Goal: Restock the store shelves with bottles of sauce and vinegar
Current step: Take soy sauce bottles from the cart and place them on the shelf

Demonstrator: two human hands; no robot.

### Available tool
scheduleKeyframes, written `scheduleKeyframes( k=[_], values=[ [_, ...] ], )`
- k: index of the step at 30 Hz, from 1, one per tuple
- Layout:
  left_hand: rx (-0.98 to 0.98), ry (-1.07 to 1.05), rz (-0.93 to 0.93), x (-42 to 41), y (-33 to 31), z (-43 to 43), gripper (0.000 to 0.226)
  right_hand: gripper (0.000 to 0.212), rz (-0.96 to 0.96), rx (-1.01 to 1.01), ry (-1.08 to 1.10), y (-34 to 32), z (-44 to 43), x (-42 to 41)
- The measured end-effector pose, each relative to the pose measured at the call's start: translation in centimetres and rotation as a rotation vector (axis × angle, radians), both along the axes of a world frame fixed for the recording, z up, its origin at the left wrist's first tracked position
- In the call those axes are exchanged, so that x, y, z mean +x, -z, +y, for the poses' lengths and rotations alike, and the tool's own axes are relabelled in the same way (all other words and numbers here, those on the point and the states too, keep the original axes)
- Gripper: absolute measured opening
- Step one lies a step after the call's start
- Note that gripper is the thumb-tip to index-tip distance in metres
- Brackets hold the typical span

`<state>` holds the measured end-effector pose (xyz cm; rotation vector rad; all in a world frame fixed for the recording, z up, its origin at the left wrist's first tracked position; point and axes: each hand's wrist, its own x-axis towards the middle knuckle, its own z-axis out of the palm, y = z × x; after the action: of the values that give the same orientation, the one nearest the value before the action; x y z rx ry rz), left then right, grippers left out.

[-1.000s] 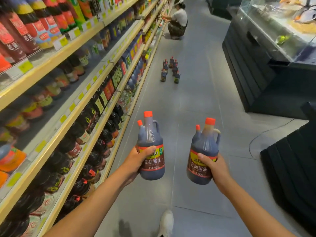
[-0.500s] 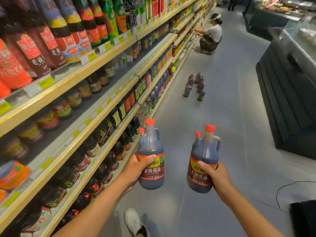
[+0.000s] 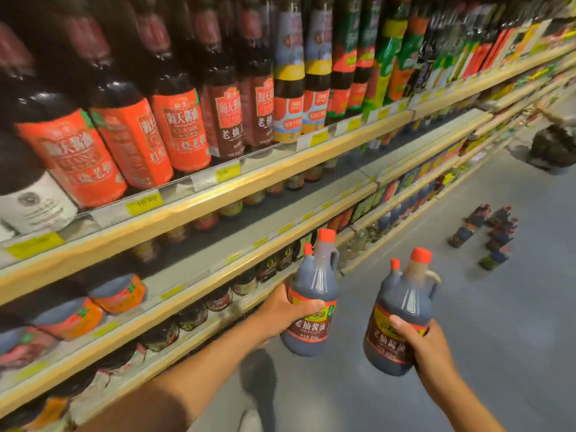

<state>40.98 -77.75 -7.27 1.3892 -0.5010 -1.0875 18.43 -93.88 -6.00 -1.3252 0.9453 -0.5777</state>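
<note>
I carry two dark soy sauce jugs with red caps and side handles. My left hand (image 3: 285, 310) grips the left jug (image 3: 313, 294) around its label, close to the edge of the lower shelves (image 3: 193, 294). My right hand (image 3: 422, 344) grips the right jug (image 3: 402, 313) at its label, out over the aisle floor. Both jugs are upright, tilted slightly right. The shelves on my left are packed with sauce bottles (image 3: 174, 129).
A cluster of several matching bottles (image 3: 486, 235) stands on the grey floor ahead. A crouching person (image 3: 553, 145) is at the far right by the shelves. My shoe (image 3: 249, 420) shows at the bottom. Yellow price tags (image 3: 145, 202) line the shelf edges.
The view has swung left and closer to the shelves. Both jugs stay gripped in my hands, the left one now nearer the lower shelf edge.
</note>
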Motion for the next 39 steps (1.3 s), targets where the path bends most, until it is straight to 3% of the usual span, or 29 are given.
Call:
scheduleKeyframes(
  k=[11, 20, 21, 25, 32, 35, 39],
  values=[
    [0.043, -0.51, 0.038, 2.1, 0.8, 5.1, 0.073, 0.061, -0.009, 0.038, -0.549, 3.1, -5.0, 13.8],
    [0.043, -0.809, -0.019, -0.6, 1.0, 10.0, 0.042, 0.066, -0.065, 0.044, -0.928, 3.4, -1.0, 21.0],
    [0.043, -0.841, -0.035, -0.9, 1.2, 10.3, 0.043, 0.067, -0.069, 0.042, -0.965, 3.2, -0.4, 21.6],
    [0.039, -0.91, -0.057, -1.9, 2.1, 11.9, 0.082, 0.076, -0.045, 0.03, -1.073, 2.8, 1.2, 23.5],
    [0.013, -0.999, -0.079, -2.2, 3.8, 13.4, 0.102, 0.062, 0.032, 0.07, -1.17, 4.4, 3.2, 26.3],
    [0.018, -1.033, -0.114, -1.8, 4.4, 13.8, 0.113, 0.071, 0.061, 0.07, -1.191, 5.3, 4.0, 28.2],
    [0.005, -1.057, -0.098, -1.3, 5.3, 14.8, 0.108, 0.077, 0.064, 0.018, -1.182, 5.2, 4.9, 31.8]
  ],
)
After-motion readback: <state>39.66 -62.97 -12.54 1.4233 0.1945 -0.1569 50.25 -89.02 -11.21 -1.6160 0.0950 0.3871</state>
